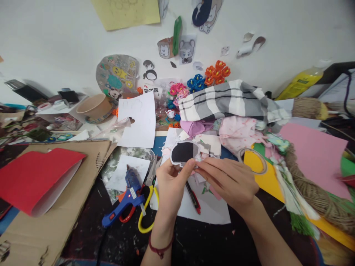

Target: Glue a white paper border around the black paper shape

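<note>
My left hand (pixel 173 181) pinches a small paper cutout (pixel 182 152) with a black patch, a grey side and a white border, thumb in front. At the cutout's lower right edge, my right hand (pixel 229 179) has its fingers pressed together; whether something small is between them is hidden. Below the hands a pen (pixel 193 197) with a black and red body lies on a white sheet (pixel 205 216). To the left are a blue glue gun (pixel 124 205) and scissors with yellow handles (pixel 148 218). Fabric and paper scraps (pixel 209 144) lie behind the cutout.
Cardboard (pixel 69 214) with a red folded sheet (pixel 41 173) covers the left. At the back stand a round bowl (pixel 95 107) and checked cloth (pixel 230 99). On the right are a tape roll (pixel 253 161), twine (pixel 318 195) and pink paper (pixel 313 155).
</note>
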`<action>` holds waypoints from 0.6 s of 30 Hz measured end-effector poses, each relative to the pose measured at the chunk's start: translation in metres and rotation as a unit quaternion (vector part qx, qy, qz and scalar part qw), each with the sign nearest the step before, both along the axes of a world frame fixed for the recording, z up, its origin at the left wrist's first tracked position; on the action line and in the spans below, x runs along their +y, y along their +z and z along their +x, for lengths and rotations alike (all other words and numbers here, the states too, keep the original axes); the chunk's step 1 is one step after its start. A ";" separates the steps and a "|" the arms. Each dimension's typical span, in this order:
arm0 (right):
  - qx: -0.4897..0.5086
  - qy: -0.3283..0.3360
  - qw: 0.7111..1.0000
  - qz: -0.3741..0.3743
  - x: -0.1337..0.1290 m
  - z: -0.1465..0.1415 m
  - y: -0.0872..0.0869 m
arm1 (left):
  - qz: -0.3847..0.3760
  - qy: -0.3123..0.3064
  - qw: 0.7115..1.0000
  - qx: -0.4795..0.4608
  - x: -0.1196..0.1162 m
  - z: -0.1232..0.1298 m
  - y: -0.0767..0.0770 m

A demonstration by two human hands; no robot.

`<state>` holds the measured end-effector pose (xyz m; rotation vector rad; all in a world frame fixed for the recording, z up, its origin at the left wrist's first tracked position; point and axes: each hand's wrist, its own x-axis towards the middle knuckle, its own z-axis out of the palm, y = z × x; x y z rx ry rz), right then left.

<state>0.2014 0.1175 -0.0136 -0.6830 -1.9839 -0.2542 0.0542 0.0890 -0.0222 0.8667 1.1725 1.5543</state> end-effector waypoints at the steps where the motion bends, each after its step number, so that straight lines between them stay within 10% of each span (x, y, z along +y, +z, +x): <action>1: -0.001 -0.001 1.000 0.001 0.000 0.000 0.000 | 0.000 -0.001 1.000 -0.002 0.000 0.000 0.000; 18: 0.028 0.030 0.998 -0.057 0.000 0.001 0.002 | 0.009 0.006 1.000 0.027 0.000 -0.001 0.000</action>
